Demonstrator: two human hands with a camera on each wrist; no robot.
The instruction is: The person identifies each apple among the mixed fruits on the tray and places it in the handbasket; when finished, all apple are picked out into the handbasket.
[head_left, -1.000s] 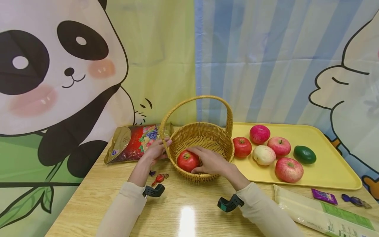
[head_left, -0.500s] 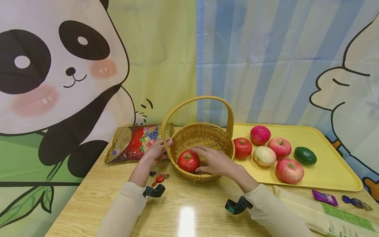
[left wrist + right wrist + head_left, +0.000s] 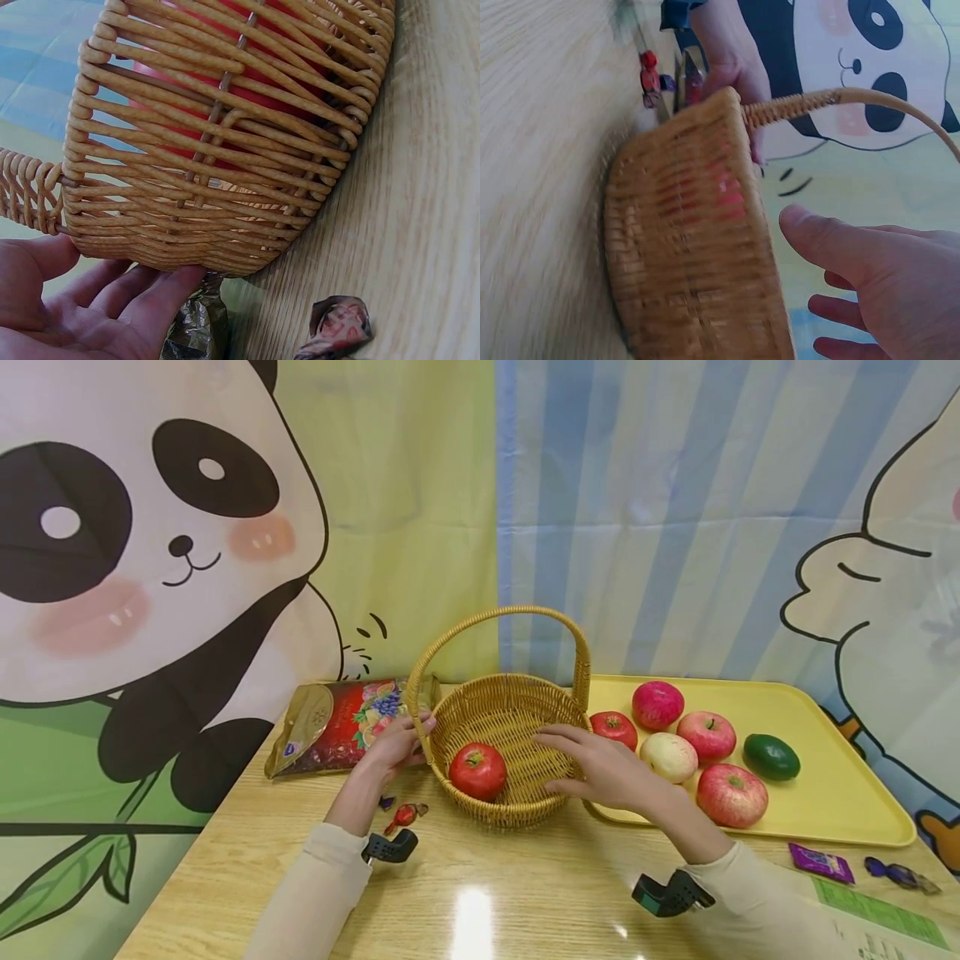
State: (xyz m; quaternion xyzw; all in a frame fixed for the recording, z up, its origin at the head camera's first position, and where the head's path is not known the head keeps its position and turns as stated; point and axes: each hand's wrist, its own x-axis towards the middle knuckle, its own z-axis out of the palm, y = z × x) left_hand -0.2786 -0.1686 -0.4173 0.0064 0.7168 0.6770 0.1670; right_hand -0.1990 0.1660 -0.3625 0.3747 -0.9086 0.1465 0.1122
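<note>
A wicker basket (image 3: 517,814) with a tall arched handle stands on the table in the head view. One red apple (image 3: 477,772) lies inside it, front left. My left hand (image 3: 393,745) rests at the basket's left side, by the foot of the handle. In the left wrist view its fingers (image 3: 161,300) are fairly straight and touch the outer wicker. Over the basket's right rim hovers my right hand (image 3: 600,768), fingers spread and holding nothing. The right wrist view shows its thumb (image 3: 821,236) apart from the rim.
A yellow tray (image 3: 847,793) at right bears several fruits, among them a pink apple (image 3: 732,795) and a green avocado-like fruit (image 3: 771,757). A red-gold bag (image 3: 337,727) lies behind my left hand. Wrapped candies (image 3: 406,815) and a purple packet (image 3: 821,862) lie on the table.
My right hand has let go of the red apple and moved right and away from it. The apple stays in the basket; my left hand has stayed in place.
</note>
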